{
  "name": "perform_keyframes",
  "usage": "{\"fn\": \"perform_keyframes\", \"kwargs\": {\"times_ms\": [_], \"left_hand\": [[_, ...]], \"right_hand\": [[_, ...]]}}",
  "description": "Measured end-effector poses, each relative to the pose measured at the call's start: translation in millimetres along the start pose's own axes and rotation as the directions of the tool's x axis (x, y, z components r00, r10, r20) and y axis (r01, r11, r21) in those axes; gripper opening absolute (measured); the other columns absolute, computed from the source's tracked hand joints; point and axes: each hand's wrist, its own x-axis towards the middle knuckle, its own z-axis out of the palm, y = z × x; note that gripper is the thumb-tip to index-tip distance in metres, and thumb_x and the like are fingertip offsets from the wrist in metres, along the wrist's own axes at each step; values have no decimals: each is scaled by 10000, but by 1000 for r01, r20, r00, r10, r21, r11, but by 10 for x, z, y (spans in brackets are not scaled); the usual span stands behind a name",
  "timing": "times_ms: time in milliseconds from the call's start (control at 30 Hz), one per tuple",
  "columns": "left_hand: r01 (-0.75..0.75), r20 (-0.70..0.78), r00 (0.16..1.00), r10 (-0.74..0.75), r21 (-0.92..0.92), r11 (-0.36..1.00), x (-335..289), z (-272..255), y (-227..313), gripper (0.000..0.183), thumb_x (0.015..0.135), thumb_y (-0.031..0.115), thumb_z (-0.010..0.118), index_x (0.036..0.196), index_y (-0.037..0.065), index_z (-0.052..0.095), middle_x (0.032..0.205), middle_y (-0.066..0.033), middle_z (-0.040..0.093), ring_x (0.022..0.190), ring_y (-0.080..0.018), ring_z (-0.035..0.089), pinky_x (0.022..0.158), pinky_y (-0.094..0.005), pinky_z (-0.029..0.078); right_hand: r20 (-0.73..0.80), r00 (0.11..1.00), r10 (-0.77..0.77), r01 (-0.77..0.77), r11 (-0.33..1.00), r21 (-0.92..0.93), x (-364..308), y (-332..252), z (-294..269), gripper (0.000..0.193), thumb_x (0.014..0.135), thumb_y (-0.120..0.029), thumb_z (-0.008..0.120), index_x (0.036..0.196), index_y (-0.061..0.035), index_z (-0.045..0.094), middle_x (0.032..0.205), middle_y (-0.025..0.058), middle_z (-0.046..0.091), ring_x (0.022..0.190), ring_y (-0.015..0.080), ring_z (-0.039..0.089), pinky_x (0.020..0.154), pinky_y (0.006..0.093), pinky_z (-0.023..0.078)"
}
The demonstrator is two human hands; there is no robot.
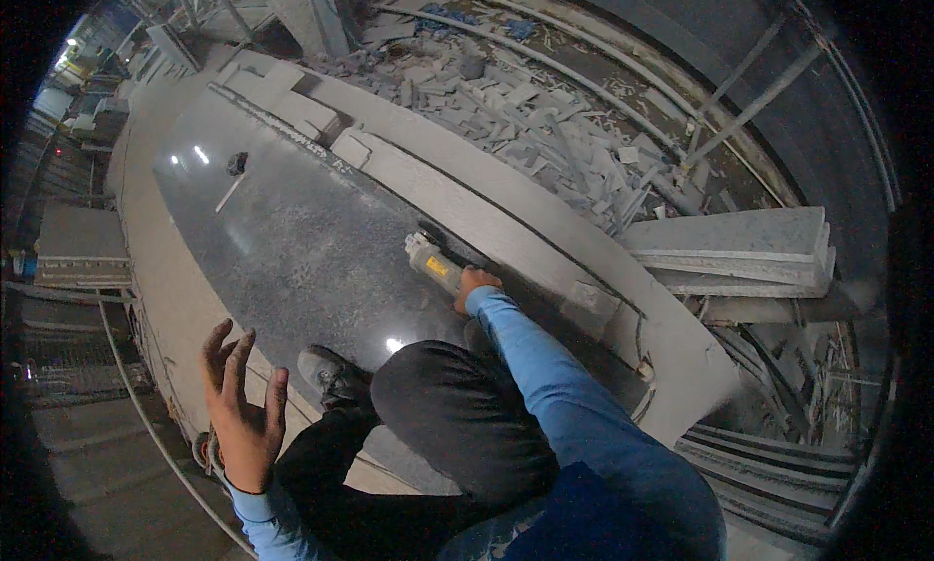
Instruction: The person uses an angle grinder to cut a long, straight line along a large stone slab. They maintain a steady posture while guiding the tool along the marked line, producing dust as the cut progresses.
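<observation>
**Grinder at the slab's far edge**

Kneeling on a large dark polished stone slab (292,240), a person is working at its far long edge. The slab is lying flat, and a long pale stone strip (506,211) is running just beside that edge, with a heap of broken stone offcuts (545,133) spreading beyond it. Stacked pale slabs (739,250) are sitting past the strip toward the right. A grey shoe (326,371) is resting on the slab near its near edge. The right hand (477,281) is gripping the body of an angle grinder (435,262), fingers wrapped around it, the tool lying at the slab's far edge against the strip. The left hand (238,410) is hovering over the near edge, fingers spread, holding nothing.
</observation>
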Motion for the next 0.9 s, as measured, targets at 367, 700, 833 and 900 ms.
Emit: {"fn": "perform_keyframes", "kwargs": {"times_ms": [367, 700, 833, 900], "left_hand": [[40, 40, 998, -39, -28, 999, 0, 19, 19, 430, 730, 66, 666, 1138, 24, 537, 1257, -184, 406, 1141, -343, 447, 941, -396, 380], [27, 24, 999, -26, -45, 999, 31, 44, 30, 438, 731, 77, 671, 1142, 27, 528, 1257, -186, 404, 1087, -334, 476, 896, -401, 410], [18, 9, 1000, -17, -52, 998, 27, 40, 16, 431, 736, 62, 667, 1143, 31, 528, 1260, -183, 402, 1142, -340, 437, 936, -411, 374], [14, -11, 1000, -15, -68, 998, -10, 40, -43, 426, 739, 56, 664, 1142, 32, 529, 1262, -182, 402, 1164, -342, 420, 954, -414, 356]], "right_hand": [[-33, 999, 9, -8, 1000, 13, 400, -198, 132, 660, 616, -279, 730, 1185, -68, 472, 1181, 129, 549, 1088, 284, 538, 914, 422, 433], [67, 998, 4, -3, 1000, -17, 410, -272, -32, 676, 631, -302, 734, 1209, -77, 464, 1162, 131, 565, 1073, 257, 554, 907, 388, 438], [-8, 1000, -14, 14, 1000, 16, 263, -94, 88, 665, 654, -312, 717, 1212, -63, 456, 1160, 135, 564, 1068, 269, 555, 906, 389, 440], [17, 999, -27, 27, 1000, -13, 97, -41, 50, 648, 672, -297, 697, 1218, -56, 447, 1162, 136, 563, 1070, 277, 553, 904, 390, 442]]}}
